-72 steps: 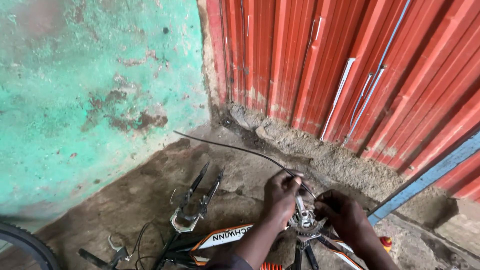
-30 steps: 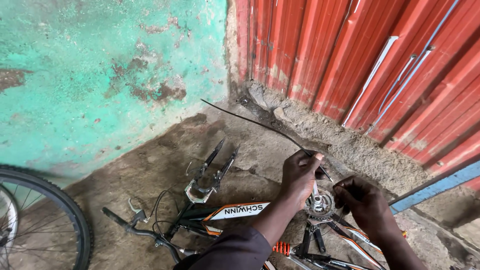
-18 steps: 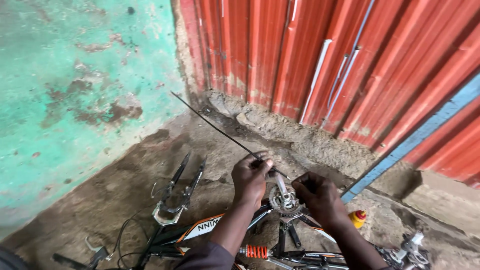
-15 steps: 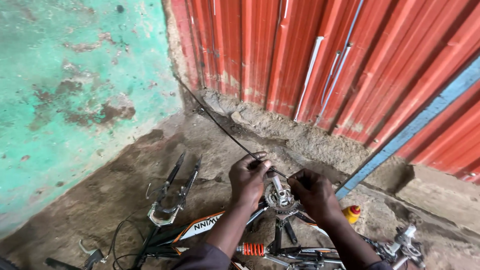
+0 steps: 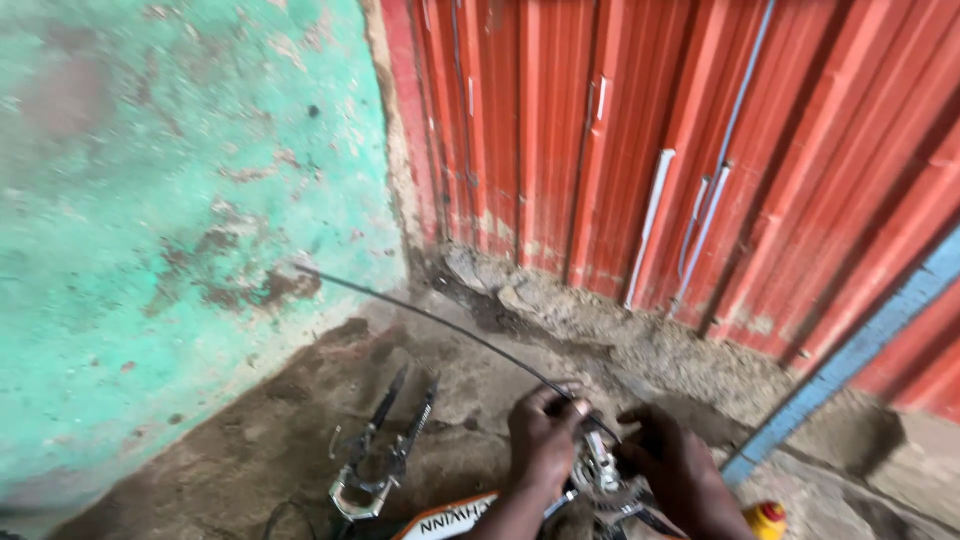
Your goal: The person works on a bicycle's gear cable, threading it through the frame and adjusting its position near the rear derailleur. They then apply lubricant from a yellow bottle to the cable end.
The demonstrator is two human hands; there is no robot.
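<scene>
- Head view, what has changed: half a second ago the hands sat mid-frame with forearms and an orange spring coil showing below them; now they lie at the bottom edge, the frame tube nearly cut off and more of the red corrugated wall (image 5: 700, 150) above. The view has tilted up while the grip looks the same, so I judge the work on the part goes on without a break
- Head view, left hand (image 5: 543, 440): knuckles up, fingers curled and closed around the near end of the thin black cable (image 5: 440, 325), which runs up and away to the left toward the green plastered wall (image 5: 170, 200)
- Head view, right hand (image 5: 672, 468): just right of the left one, fingers bent down and closed over the silvery toothed metal part (image 5: 602, 472) that sits between both hands; how tight it grips I cannot tell
- Head view, around them: a bare bicycle fork (image 5: 385, 445) lies on the dirt left of the left hand, a white frame tube (image 5: 445, 520) below it, and a yellow bottle with red cap (image 5: 765, 518) right of the right hand
</scene>
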